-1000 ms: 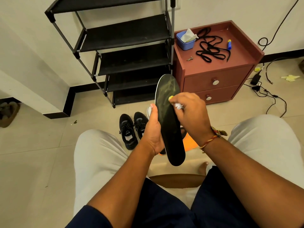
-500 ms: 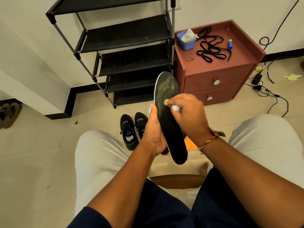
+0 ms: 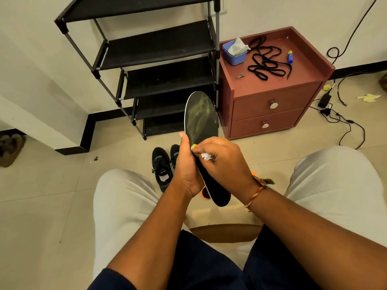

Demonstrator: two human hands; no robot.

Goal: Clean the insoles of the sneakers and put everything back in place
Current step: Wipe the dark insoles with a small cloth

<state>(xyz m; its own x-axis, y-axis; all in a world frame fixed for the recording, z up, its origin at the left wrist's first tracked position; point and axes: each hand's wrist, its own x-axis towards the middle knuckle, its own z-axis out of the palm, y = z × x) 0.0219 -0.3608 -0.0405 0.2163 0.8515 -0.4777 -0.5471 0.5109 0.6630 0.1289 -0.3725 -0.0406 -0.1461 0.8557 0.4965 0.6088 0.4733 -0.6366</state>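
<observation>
I see my left hand [image 3: 187, 170] gripping the insole [image 3: 200, 116], my right hand [image 3: 227, 163] pinching a tissue [image 3: 206, 156] against it, sneakers [image 3: 162, 171] just beyond

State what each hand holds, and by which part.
The left hand grips the insole by its middle, thumb along the edge. The right hand pinches a wad of tissue against it.
</observation>
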